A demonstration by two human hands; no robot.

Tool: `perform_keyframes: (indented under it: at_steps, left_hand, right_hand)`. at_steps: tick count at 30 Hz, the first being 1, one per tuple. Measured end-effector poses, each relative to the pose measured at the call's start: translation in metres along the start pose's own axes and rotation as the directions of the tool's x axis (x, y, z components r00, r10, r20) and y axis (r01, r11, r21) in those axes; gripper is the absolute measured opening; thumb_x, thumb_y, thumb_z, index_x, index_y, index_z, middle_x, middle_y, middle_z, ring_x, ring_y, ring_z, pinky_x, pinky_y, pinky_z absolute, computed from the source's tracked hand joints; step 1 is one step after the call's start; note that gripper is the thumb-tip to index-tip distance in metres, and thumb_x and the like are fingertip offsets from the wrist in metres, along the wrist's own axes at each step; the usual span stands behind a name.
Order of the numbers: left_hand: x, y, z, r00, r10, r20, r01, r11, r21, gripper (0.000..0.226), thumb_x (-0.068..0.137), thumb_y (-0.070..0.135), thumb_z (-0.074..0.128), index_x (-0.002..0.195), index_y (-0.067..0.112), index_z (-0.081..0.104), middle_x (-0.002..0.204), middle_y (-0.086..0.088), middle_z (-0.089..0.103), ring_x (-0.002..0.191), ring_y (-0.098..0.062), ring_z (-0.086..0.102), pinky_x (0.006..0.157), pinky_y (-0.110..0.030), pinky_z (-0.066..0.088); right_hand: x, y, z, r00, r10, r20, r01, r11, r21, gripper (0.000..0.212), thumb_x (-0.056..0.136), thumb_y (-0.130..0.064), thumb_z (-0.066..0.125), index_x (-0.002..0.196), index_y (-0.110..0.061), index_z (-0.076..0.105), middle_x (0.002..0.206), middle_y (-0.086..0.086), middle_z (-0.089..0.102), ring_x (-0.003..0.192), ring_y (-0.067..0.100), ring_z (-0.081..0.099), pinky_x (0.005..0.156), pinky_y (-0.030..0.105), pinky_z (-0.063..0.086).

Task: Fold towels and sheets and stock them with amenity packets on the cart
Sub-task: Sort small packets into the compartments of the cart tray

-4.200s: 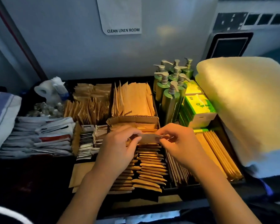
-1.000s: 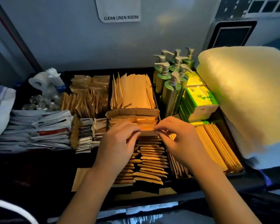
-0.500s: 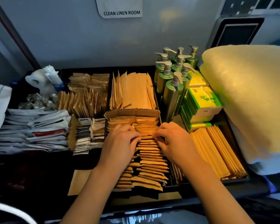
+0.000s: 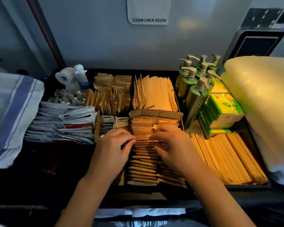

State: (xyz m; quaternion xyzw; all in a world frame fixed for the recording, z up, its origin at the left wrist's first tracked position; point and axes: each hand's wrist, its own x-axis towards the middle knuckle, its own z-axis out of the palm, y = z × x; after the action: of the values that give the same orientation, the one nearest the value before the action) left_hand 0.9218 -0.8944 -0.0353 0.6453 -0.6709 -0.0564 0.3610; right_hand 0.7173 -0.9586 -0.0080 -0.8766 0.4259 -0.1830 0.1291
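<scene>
A row of small brown amenity packets (image 4: 143,163) fills a cardboard compartment (image 4: 156,113) in the middle of the black cart tray (image 4: 246,185). My left hand (image 4: 113,149) rests on the left side of that row, fingertips curled onto the packet edges. My right hand (image 4: 172,145) lies over the right side, fingers bent down among the packets. Both hands meet near the row's middle. A folded pale towel (image 4: 262,102) sits at the right, and a white cloth with a blue stripe (image 4: 11,108) at the left.
Green pump bottles (image 4: 195,89) and green tissue packs (image 4: 223,110) stand right of the compartment. Long brown packets (image 4: 228,159) lie at front right, more brown packets (image 4: 111,97) behind. White sachets (image 4: 62,122) are stacked left, a toilet roll (image 4: 64,77) at back left.
Earlier both hands pinched one packet above the row. They have since lowered it into the row and now press and straighten the packets; the view shifted slightly.
</scene>
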Motion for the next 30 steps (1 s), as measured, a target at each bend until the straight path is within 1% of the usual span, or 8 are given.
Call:
perform_keyframes:
  at_steps: [4,7,9,13,18,21,26,30]
  left_hand:
    - [-0.024,-0.027,-0.028,0.998,-0.05,-0.029,0.05,0.999,-0.002,0.015,0.088,0.016,0.078,0.101,0.022,0.08,0.098,0.014,0.068,0.096,-0.007,0.064,0.082,-0.037,0.057]
    - [-0.043,-0.044,-0.044,0.995,-0.085,-0.046,0.086,0.996,0.004,0.015,0.086,0.014,0.08,0.099,0.02,0.08,0.096,0.014,0.068,0.095,-0.008,0.063,0.083,-0.038,0.056]
    - [-0.054,-0.054,-0.054,0.994,-0.094,-0.051,0.095,0.995,0.011,0.015,0.085,0.013,0.081,0.098,0.02,0.079,0.096,0.013,0.068,0.095,-0.008,0.062,0.083,-0.037,0.055]
    - [-0.074,-0.071,-0.069,0.996,-0.076,-0.049,0.078,0.997,0.027,0.015,0.087,0.011,0.078,0.1,0.018,0.078,0.097,0.012,0.068,0.095,-0.009,0.061,0.08,-0.036,0.055]
    - [-0.093,-0.086,-0.08,0.995,-0.082,-0.056,0.083,0.996,0.014,0.013,0.088,0.011,0.076,0.1,0.017,0.078,0.098,0.012,0.068,0.094,-0.007,0.06,0.079,-0.031,0.055]
    - [-0.1,-0.092,-0.084,0.995,-0.089,-0.053,0.088,0.996,-0.008,0.013,0.089,0.011,0.076,0.1,0.017,0.078,0.097,0.013,0.068,0.094,-0.005,0.06,0.08,-0.028,0.055]
    - [-0.103,-0.097,-0.086,0.995,-0.085,-0.048,0.084,0.996,-0.021,0.013,0.09,0.011,0.075,0.101,0.016,0.078,0.097,0.012,0.068,0.094,-0.006,0.06,0.08,-0.029,0.055]
    - [-0.103,-0.096,-0.087,0.996,-0.087,-0.037,0.085,0.996,-0.03,0.013,0.091,0.014,0.074,0.102,0.017,0.078,0.098,0.013,0.068,0.095,-0.005,0.06,0.082,-0.027,0.054]
  right_hand:
    - [0.009,-0.042,0.019,0.987,-0.15,0.059,0.149,0.989,0.017,0.03,0.088,-0.031,0.075,0.118,-0.031,0.073,0.114,-0.013,0.063,0.109,0.008,0.053,0.094,0.029,0.049]
    - [0.016,-0.069,0.038,0.968,-0.215,0.129,0.213,0.977,0.024,0.034,0.085,-0.029,0.077,0.119,-0.03,0.072,0.114,-0.01,0.064,0.108,0.012,0.054,0.093,0.034,0.05]
    - [0.02,-0.085,0.051,0.953,-0.232,0.194,0.234,0.972,0.01,0.036,0.085,-0.032,0.075,0.121,-0.031,0.07,0.116,-0.01,0.063,0.109,0.016,0.056,0.092,0.037,0.05]
    - [0.024,-0.106,0.077,0.94,-0.191,0.282,0.216,0.975,-0.059,0.04,0.084,-0.037,0.073,0.123,-0.032,0.065,0.115,-0.01,0.057,0.107,0.019,0.059,0.085,0.039,0.054]
    - [0.028,-0.123,0.106,0.906,-0.109,0.41,0.167,0.98,-0.111,0.047,0.08,-0.028,0.077,0.125,-0.03,0.064,0.117,-0.006,0.06,0.108,0.022,0.062,0.088,0.041,0.057]
    - [0.031,-0.123,0.116,0.898,-0.063,0.436,0.136,0.981,-0.139,0.049,0.078,-0.024,0.079,0.125,-0.028,0.064,0.116,-0.005,0.062,0.107,0.022,0.063,0.087,0.04,0.058]
    - [0.039,-0.121,0.127,0.885,0.002,0.466,0.079,0.985,-0.153,0.06,0.081,-0.014,0.077,0.136,-0.029,0.059,0.128,-0.001,0.062,0.118,0.024,0.061,0.094,0.037,0.056]
    - [0.04,-0.121,0.128,0.887,-0.008,0.462,0.081,0.987,-0.139,0.052,0.083,-0.013,0.075,0.131,-0.028,0.062,0.122,0.0,0.064,0.111,0.023,0.063,0.088,0.035,0.057]
